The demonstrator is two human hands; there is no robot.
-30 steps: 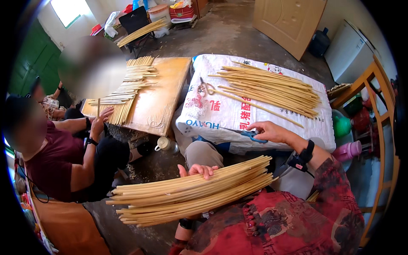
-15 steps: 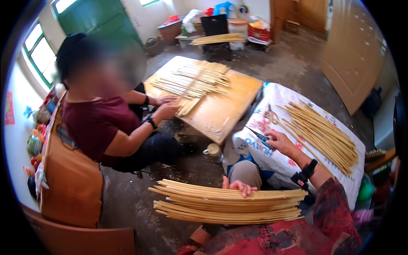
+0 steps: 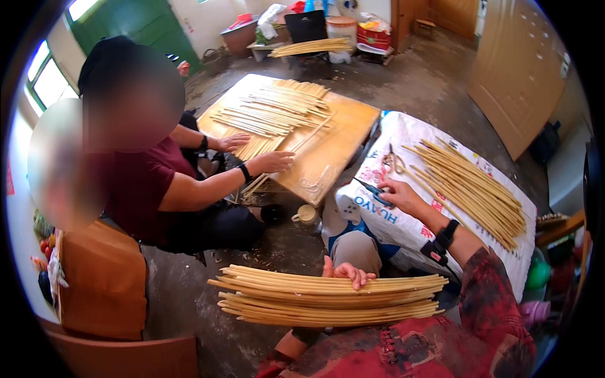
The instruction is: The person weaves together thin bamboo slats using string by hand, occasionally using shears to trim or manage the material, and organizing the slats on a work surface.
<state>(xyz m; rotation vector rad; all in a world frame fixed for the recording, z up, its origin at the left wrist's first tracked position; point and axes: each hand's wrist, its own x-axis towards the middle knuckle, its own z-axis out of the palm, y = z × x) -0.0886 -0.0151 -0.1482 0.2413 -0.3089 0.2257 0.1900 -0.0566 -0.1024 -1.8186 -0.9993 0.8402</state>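
My left hand (image 3: 350, 272) curls over a thick bundle of pale peeled sticks (image 3: 328, 301), which lies crosswise at my lap; part of the hand is hidden behind them. My right hand (image 3: 397, 194) grips blue-handled scissors (image 3: 378, 192) at the near-left edge of a table covered with a white woven sack (image 3: 409, 220). On that cover lie a spread pile of longer-looking sticks (image 3: 466, 192) and a second pair of scissors (image 3: 396, 162) with loop handles.
A co-worker (image 3: 138, 189) in maroon reaches over a wooden board (image 3: 346, 145) spread with sticks (image 3: 271, 110). A cream cup (image 3: 305, 214) stands on the floor. An orange-brown seat (image 3: 101, 283) is at left, a chair with sticks (image 3: 305, 28) behind, an open door (image 3: 517, 75) at right.
The view has swung left. My scissors now point up-left, and my left hand stays on the bundle. The co-worker's hands have moved apart, away from the upright stick they held.
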